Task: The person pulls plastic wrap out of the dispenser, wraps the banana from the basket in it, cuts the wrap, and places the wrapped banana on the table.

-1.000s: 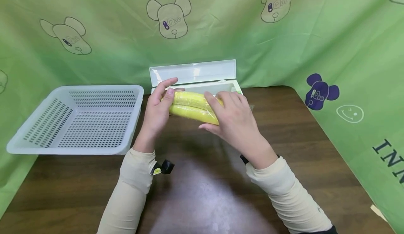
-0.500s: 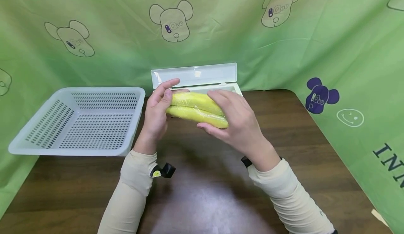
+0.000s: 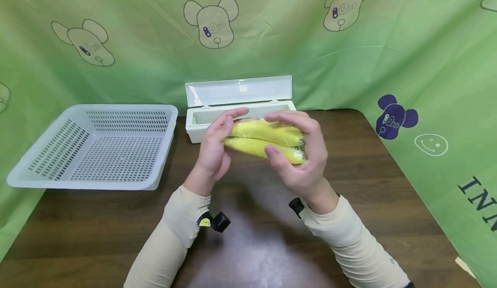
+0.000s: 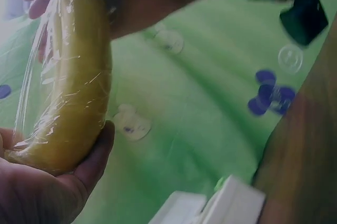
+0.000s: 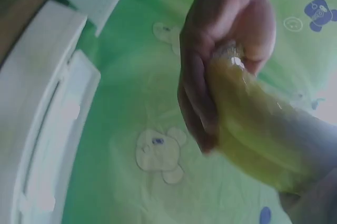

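Two yellow bananas (image 3: 264, 134), wrapped together in clear plastic film, are held up over the table between both hands. My left hand (image 3: 213, 150) grips their left end, its thumb at the upper side. Around the right end curls my right hand (image 3: 310, 160), thumb on the lower banana and fingers over the top. The dark tips show through the film at that end. In the left wrist view the film (image 4: 31, 95) stretches loosely beside the curved fruit. The right wrist view shows fingers wrapped around one bunched, shiny end of the package.
Behind the hands stands a long white box (image 3: 194, 128) with its translucent lid (image 3: 238, 91) raised. A white perforated plastic basket (image 3: 165, 150) sits on the left of the brown wooden table (image 3: 369, 184). Green printed cloth (image 3: 268, 33) hangs behind and at the sides.
The wrapped bananas have moved right and slightly down, their tips now in sight. My left hand has shifted right with them; my right hand has turned, bringing its thumb to the front.
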Tool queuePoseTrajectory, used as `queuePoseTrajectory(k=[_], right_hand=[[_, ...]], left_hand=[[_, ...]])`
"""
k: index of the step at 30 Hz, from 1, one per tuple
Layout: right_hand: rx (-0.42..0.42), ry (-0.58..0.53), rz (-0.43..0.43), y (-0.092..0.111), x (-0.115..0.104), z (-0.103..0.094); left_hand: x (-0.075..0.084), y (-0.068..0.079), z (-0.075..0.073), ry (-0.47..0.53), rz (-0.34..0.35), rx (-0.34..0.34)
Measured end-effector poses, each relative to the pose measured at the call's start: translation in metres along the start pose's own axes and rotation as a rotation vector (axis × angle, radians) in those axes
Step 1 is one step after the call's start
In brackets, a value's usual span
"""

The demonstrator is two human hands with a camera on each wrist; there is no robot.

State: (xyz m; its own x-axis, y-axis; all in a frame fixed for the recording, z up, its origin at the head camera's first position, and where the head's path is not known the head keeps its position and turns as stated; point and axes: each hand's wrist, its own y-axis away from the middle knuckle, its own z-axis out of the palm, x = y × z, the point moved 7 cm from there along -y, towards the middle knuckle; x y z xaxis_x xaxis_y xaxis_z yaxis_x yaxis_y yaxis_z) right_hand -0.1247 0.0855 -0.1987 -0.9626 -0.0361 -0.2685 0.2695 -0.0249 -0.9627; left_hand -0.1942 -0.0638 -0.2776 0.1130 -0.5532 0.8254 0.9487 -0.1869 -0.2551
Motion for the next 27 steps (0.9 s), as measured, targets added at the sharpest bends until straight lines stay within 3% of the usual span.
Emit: queuePoseTrajectory(k=[5,9,13,17,27], right_hand=[[0.184,-0.111,-0.064,-0.001,-0.004,-0.008],[0.284,-0.152,-0.048,-0.004,0.001,-0.016],[0.325,-0.178,-0.034,-0.003,0.002,-0.017],[0.357,-0.128,-0.032,-0.003,-0.002,-0.016],[0.413,-0.074,0.073,-0.001,0.01,-0.028]], left_hand=[[-0.024,0.002,0.018,0.081,-0.116,-0.024],[-0.031,0.006,0.028,0.135,-0.131,-0.017],[-0.03,0.008,0.03,0.15,-0.117,-0.005],[-0.029,0.009,0.031,0.129,-0.11,-0.004],[-0.032,0.008,0.031,0.044,-0.137,-0.063]])
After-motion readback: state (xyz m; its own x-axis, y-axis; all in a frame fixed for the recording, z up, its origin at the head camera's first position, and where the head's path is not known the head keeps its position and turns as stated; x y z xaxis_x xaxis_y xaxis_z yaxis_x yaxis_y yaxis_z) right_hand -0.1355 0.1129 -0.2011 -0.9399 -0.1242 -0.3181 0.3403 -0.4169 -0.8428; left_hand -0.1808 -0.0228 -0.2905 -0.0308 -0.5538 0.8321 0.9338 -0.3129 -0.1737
